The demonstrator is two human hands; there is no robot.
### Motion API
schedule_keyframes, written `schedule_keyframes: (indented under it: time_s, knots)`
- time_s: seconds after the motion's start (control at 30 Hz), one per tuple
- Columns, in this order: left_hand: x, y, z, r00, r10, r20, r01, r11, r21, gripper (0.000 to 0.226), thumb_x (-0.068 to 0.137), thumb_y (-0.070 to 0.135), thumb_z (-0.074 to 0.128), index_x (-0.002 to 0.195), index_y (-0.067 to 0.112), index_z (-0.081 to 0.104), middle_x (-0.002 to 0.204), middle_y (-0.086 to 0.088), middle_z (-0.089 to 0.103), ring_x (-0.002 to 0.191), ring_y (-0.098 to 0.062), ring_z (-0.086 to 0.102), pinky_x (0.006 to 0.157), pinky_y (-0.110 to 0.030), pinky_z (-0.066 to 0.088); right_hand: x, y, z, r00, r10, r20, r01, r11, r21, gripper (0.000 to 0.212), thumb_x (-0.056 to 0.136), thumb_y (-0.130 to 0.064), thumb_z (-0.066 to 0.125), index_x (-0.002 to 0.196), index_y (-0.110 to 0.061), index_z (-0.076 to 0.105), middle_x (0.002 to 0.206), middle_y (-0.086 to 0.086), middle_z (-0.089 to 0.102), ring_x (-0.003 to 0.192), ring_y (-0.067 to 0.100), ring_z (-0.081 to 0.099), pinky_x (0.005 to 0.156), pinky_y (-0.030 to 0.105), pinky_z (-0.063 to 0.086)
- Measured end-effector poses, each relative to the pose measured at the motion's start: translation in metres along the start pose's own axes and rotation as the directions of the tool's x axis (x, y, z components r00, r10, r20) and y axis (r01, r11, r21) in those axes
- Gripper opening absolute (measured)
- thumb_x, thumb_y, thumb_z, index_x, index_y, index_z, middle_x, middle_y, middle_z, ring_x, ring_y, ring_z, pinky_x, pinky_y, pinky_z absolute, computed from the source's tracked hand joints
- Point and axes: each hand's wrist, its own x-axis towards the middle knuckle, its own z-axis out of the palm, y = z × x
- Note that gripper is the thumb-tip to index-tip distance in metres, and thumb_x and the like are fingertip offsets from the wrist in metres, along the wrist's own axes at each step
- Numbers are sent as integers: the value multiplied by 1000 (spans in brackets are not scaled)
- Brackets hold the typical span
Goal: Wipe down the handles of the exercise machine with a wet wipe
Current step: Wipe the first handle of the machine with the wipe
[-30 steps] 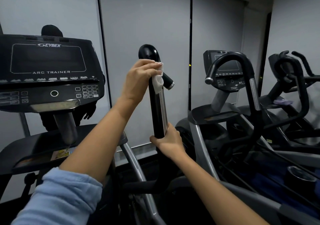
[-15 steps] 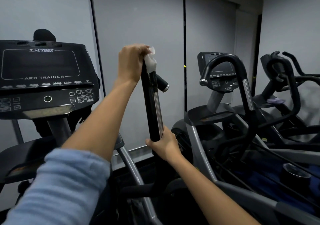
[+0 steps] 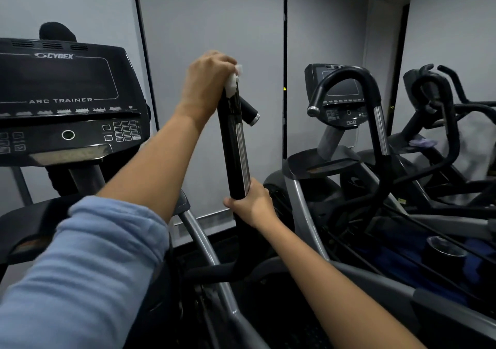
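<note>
Head view, left hand: we saw our left hand (image 3: 208, 80) gripping the white wet wipe (image 3: 233, 80) around the top of the black handle (image 3: 234, 147), fingers curled.
Head view, right hand: our right hand (image 3: 253, 204) gripped the handle's lower part.
Head view, console: the Cybex console (image 3: 64, 102) stood left of the handle.

Handle (image 3: 233, 144) top hidden under left hand (image 3: 205, 83)

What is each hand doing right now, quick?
Left hand: curled over the top of the handle, pressing the wet wipe onto it.
Right hand: grips the same handle lower down.
</note>
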Motion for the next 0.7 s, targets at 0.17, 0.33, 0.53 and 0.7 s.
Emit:
schedule_keyframes:
  time_s: [0.17,0.33,0.53,0.7]
  knots:
    - [-1,11,4,890,-426,-161,289,802,-523,17,79,-3,59,85,5,72,89,-2,62,72,-3,57,71,-16,49,3,-25,-37,994,-70,87,48,971,233,67,80,-43,70,132,-12,40,122,2,52,110,19,54,92,30,47]
    - [-29,32,0,936,-332,-114,188,748,-636,6,79,6,67,80,6,72,75,-2,70,67,-2,64,67,-15,51,23,-96,-83,886,-388,-254,463,742,484,31,98,-30,47,125,-15,49,94,-9,60,76,-6,58,70,16,49]
    - [-69,28,15,958,-249,-141,155,866,-475,26,86,24,57,109,17,67,114,11,55,117,-12,44,102,-17,33,35,-116,-78,950,-255,-178,298,582,756,24,91,1,56,115,3,55,93,10,64,66,10,66,54,18,55]
    - [-99,37,41,849,-525,54,469,704,-533,75,85,54,49,144,18,19,149,-3,19,138,-10,15,115,-29,13,66,-122,-99,716,-219,-663,511,811,284,11,85,-3,63,90,-10,56,82,-1,59,79,19,65,73,39,59]
